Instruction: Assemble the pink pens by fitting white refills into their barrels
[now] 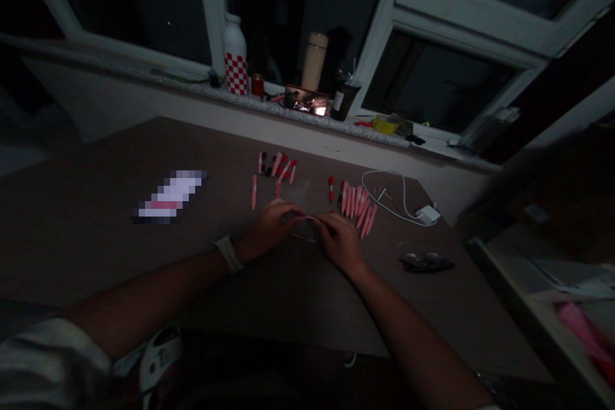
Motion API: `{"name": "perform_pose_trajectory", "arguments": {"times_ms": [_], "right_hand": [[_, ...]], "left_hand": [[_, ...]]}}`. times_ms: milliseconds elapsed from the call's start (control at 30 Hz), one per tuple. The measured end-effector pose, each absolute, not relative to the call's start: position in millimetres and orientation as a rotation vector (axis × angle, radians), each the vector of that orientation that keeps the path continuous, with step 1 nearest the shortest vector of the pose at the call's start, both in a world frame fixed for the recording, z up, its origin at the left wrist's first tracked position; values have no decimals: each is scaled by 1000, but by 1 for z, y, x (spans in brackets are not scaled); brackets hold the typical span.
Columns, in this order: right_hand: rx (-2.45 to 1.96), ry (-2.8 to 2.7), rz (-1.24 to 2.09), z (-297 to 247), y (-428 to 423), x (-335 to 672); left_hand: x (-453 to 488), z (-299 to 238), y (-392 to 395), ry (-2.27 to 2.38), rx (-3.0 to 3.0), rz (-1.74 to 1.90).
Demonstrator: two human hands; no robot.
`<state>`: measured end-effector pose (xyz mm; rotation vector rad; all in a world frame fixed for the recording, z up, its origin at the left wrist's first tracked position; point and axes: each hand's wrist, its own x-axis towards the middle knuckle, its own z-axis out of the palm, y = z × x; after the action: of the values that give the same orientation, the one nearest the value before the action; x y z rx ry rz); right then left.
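My left hand (273, 225) and my right hand (339, 240) meet above a brown tabletop (81, 256), their fingertips pinching a thin pink pen part (310, 218). To the right of my right hand lies a pile of pink pens (358, 203). A second, looser group of pink and dark pen parts (277, 170) lies ahead of my left hand, with a single pink pen (254, 192) beside it. Thin small pieces (302, 237) lie under my hands.
A white charger and cable (425, 214) and dark glasses (425, 262) lie on the table's right. A pixelated patch (168, 197) hides an item at left. A windowsill (202, 91) behind holds a checked white bottle (235, 54), a tan flask (314, 61) and a dark cup (343, 99).
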<state>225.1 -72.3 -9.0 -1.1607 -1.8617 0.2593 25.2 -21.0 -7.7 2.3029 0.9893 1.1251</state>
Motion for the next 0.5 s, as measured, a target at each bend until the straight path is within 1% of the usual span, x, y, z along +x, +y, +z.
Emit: {"name": "perform_pose_trajectory", "arguments": {"times_ms": [500], "right_hand": [[-1133, -1907, 281, -7, -74, 226]], "left_hand": [[24, -12, -18, 939, 2265, 1127]]}}
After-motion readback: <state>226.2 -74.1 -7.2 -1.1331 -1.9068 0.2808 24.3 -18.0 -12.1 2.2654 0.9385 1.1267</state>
